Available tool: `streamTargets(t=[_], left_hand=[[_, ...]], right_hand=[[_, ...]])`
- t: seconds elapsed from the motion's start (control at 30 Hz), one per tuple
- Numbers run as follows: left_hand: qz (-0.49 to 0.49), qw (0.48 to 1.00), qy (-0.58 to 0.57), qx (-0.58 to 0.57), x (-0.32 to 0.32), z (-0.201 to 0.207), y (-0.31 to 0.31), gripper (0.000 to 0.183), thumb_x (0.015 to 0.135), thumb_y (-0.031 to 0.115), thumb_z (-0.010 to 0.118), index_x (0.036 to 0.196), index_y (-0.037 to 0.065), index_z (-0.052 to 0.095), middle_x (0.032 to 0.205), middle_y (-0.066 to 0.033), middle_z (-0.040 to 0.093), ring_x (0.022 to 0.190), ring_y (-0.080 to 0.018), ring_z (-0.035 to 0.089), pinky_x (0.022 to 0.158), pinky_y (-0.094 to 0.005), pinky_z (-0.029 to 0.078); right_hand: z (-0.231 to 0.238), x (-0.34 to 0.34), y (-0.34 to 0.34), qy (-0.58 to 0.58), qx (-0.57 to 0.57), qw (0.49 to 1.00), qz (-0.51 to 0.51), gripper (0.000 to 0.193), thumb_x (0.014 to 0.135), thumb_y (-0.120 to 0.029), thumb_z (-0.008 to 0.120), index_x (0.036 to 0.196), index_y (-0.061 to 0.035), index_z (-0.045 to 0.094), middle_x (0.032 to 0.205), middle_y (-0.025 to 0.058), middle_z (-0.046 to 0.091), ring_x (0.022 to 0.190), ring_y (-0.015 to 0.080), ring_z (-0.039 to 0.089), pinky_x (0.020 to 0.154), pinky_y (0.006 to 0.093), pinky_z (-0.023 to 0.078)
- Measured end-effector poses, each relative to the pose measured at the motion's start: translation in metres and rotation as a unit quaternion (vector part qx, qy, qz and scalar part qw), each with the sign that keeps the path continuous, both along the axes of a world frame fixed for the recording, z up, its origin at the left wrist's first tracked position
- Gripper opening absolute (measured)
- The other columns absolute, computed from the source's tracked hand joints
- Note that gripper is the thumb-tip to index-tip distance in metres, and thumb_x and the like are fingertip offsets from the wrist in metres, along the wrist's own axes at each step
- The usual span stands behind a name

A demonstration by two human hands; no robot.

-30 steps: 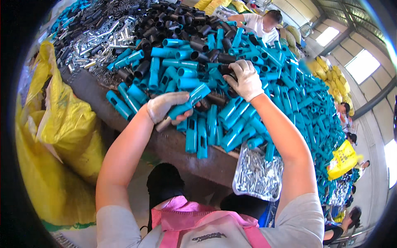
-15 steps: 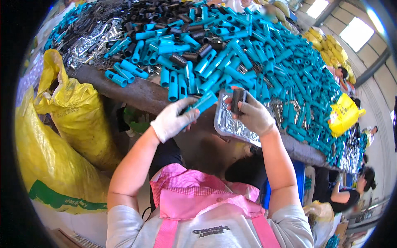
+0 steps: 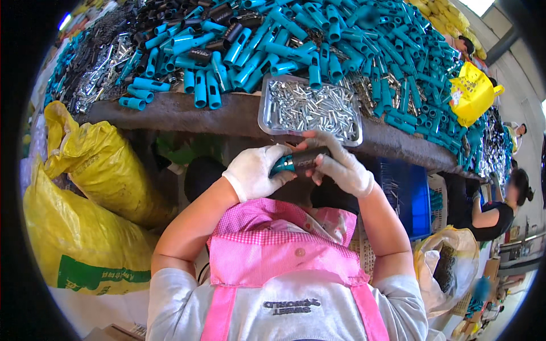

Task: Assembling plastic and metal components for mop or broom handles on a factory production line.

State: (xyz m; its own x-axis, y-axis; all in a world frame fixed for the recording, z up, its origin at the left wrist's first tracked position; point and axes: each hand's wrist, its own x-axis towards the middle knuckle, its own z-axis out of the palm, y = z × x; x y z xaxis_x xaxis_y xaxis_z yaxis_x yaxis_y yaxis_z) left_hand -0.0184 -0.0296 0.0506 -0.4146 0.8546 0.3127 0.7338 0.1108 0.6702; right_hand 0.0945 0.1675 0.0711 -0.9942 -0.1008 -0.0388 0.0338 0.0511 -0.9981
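Note:
In front of my apron, my gloved left hand (image 3: 257,172) is closed around a teal plastic tube (image 3: 282,165). A black sleeve (image 3: 307,161) meets the tube's right end, and my gloved right hand (image 3: 343,167) grips that sleeve between thumb and fingers. How far the sleeve covers the tube is partly hidden by my fingers. Just beyond my hands, a clear plastic tray (image 3: 358,132) full of small silver metal pins (image 3: 310,108) rests at the bench edge.
A big heap of teal tubes (image 3: 375,51) covers the bench, with black sleeves (image 3: 230,34) and loose metal parts (image 3: 108,68) among them. Yellow sacks (image 3: 122,176) stand at left. A blue crate (image 3: 420,204) and an open sack (image 3: 463,256) sit at right, near a seated co-worker (image 3: 495,219).
Both hands have drawn in toward my apron. The teal tube and black sleeve, apart before, are now end to end. The tray of pins shows fully.

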Motion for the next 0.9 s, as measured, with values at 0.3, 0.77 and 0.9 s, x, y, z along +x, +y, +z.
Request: streamTargets(t=[0.3, 0.77, 0.9], left_hand=[[0.038, 0.994, 0.101, 0.0, 0.006, -0.014, 0.015, 0.05, 0.07, 0.019, 0.074, 0.113, 0.004, 0.054, 0.093, -0.0177, 0.063, 0.083, -0.0349, 0.063, 0.07, -0.0398, 0.051], [0.063, 0.994, -0.063, -0.057, 0.027, -0.038, 0.02, 0.049, 0.074, 0.035, 0.073, 0.111, 0.009, 0.052, 0.086, -0.0185, 0.065, 0.08, -0.0367, 0.064, 0.07, -0.0416, 0.051], [0.076, 0.992, -0.09, -0.055, 0.028, -0.05, 0.029, 0.046, 0.075, 0.034, 0.072, 0.109, 0.008, 0.053, 0.087, -0.0182, 0.065, 0.08, -0.0362, 0.064, 0.069, -0.0405, 0.051]], right_hand=[[-0.019, 0.009, 0.011, 0.021, 0.068, 0.995, -0.074, 0.034, 0.095, -0.01, 0.048, 0.127, 0.001, 0.041, 0.103, 0.0105, 0.059, 0.081, 0.012, 0.06, 0.072, 0.0256, 0.05], [-0.03, -0.008, 0.116, 0.152, 0.429, 0.839, -0.299, 0.017, 0.083, -0.014, 0.061, 0.099, -0.007, 0.063, 0.09, 0.0116, 0.065, 0.078, 0.0237, 0.065, 0.071, 0.0329, 0.051], [-0.062, -0.013, 0.2, -0.063, 0.679, 0.64, -0.355, 0.02, 0.081, -0.029, 0.064, 0.093, -0.0131, 0.062, 0.103, 0.0111, 0.06, 0.102, 0.0326, 0.054, 0.082, 0.0426, 0.047]])
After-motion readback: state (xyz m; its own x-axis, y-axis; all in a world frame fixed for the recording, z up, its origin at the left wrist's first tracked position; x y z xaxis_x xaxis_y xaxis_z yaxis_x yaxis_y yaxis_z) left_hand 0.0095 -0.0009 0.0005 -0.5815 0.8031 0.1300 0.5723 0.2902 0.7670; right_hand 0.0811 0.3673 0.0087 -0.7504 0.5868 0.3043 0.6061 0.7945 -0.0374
